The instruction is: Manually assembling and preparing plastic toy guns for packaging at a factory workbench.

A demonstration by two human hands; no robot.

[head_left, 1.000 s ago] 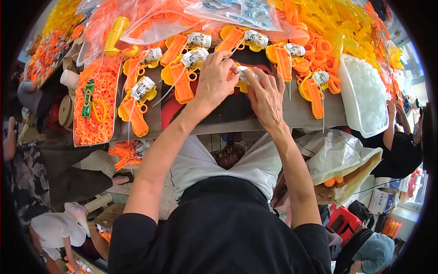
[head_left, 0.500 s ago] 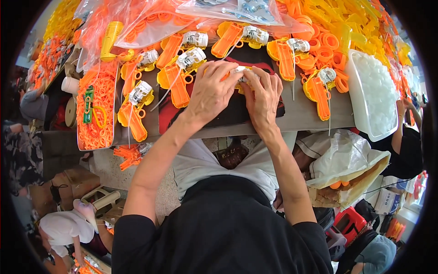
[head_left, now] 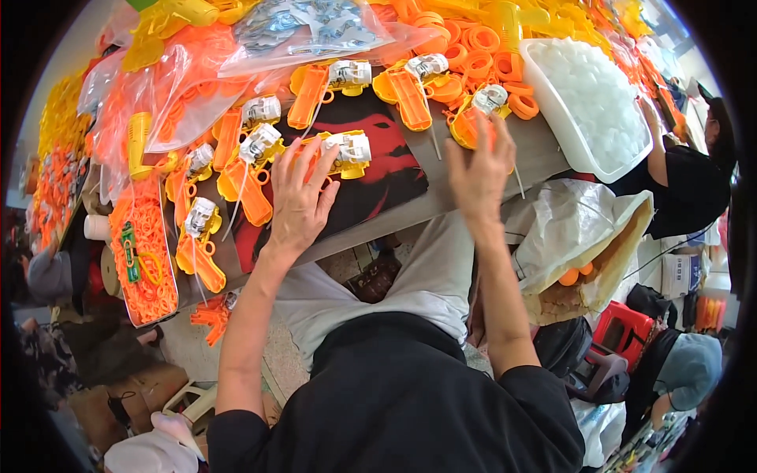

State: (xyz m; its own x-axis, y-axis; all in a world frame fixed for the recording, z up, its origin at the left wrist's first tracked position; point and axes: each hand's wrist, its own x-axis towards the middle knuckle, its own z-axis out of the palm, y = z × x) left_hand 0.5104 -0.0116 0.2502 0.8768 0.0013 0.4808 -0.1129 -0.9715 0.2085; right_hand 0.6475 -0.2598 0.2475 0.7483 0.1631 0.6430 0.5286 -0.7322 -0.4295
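Observation:
A toy gun half (head_left: 349, 152) in yellow and orange, with a white printed cylinder part in it, lies on the dark and red mat (head_left: 386, 177). My left hand (head_left: 298, 209) is over its orange handle end with fingers spread; whether the fingertips press on it I cannot tell. Farther right, my right hand (head_left: 479, 177) reaches with parted fingers over another toy gun half (head_left: 471, 126), partly hiding its orange handle. More such halves, among them one at the back (head_left: 309, 96) and one at the left (head_left: 251, 189), lie around, several with thin pale strips hanging off.
A long tray (head_left: 162, 303) of small orange pieces stands at the left, a white tub (head_left: 631, 158) of translucent parts at the right. Behind are a clear bag (head_left: 236, 67), orange rings (head_left: 482, 37) and yellow shells. A white sack (head_left: 564, 229) stands beside the table.
My hands have parted from the middle: the left lies over the toy gun half, the right has moved over to another one. The view has turned and shifted.

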